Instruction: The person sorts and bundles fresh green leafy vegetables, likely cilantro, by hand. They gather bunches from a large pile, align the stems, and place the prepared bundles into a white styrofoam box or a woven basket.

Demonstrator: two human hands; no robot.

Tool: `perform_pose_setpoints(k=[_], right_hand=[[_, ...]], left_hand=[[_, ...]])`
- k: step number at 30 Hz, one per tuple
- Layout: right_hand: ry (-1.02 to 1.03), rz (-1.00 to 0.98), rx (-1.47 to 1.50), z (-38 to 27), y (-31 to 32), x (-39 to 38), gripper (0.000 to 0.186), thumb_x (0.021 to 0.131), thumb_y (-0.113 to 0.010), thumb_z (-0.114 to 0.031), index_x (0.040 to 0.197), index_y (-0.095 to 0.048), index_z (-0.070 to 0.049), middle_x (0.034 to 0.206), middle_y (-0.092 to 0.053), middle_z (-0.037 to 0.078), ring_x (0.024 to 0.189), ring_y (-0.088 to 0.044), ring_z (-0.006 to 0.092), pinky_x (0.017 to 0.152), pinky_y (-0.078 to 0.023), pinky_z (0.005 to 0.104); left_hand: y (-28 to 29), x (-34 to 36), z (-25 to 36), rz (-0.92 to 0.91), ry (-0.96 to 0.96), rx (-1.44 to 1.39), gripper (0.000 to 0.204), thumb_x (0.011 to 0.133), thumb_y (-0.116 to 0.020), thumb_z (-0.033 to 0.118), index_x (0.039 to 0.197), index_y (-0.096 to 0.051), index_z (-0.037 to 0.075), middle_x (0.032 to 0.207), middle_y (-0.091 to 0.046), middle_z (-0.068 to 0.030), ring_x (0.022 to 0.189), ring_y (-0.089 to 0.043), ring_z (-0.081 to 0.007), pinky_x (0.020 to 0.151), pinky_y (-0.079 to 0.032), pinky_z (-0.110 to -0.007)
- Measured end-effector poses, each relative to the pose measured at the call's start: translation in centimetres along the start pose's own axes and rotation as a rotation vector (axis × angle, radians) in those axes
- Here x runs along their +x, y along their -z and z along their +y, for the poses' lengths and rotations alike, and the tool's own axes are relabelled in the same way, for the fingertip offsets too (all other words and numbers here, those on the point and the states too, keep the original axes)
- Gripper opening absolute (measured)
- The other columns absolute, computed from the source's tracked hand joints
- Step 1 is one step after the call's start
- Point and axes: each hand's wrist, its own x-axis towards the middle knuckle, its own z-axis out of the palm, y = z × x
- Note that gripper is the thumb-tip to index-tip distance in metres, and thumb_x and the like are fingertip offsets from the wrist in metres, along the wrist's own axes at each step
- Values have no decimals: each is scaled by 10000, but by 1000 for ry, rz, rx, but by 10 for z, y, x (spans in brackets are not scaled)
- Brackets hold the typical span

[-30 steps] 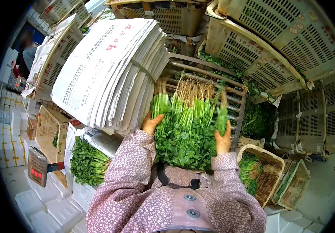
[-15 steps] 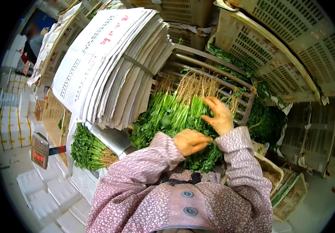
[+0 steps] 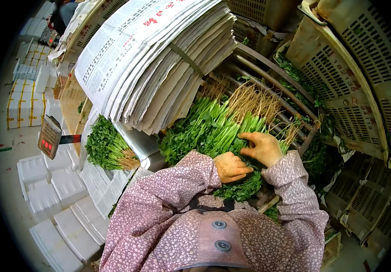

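Observation:
A pile of leafy greens with pale green stalks and long tan roots (image 3: 218, 124) lies in front of me on a metal rack; it looks like coriander or thin-stalked celery. My left hand (image 3: 232, 167) rests low over the leaves, its fingers curled together, and what is under them is hidden. Just above and right of it, my right hand (image 3: 264, 148) hovers at the stalks with index finger and thumb apart and nothing seen between them. Leaves (image 3: 238, 188) show beneath my left hand.
A tall strapped stack of newspapers (image 3: 159, 68) stands at the left of the greens. Another bunch (image 3: 109, 147) lies by a scale display (image 3: 49, 138). White foam boxes (image 3: 55, 186) sit on the floor at left. Large slotted plastic crates (image 3: 340, 81) line the right; metal rack bars (image 3: 272, 81) run behind.
My right hand has drawn its fingers in and moved slightly down and right. My left hand has curled its fingers. The whole view has shifted, with the newspapers now higher and farther right.

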Motion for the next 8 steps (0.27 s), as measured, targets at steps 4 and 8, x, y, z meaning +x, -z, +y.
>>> perform_pose_setpoints(k=[4,8], right_hand=[[-220,80,942,50,19,25,89,844,-686,-168,871,-677,-83,810,-661,52,700,-626,118,627,-537,259],[-220,297,1275,102,75,52,121,885,-638,-216,832,-635,-108,746,-648,26,615,-608,117,581,-532,267]], left_hand=[[1,1,1,89,-64,-34,385,801,-657,156,1170,-589,69,980,-615,-86,879,-615,-231,687,-496,-361],[0,5,-1,30,-76,37,398,808,-657,158,1189,-576,73,1035,-600,-105,1057,-568,-259,760,-516,-375]])
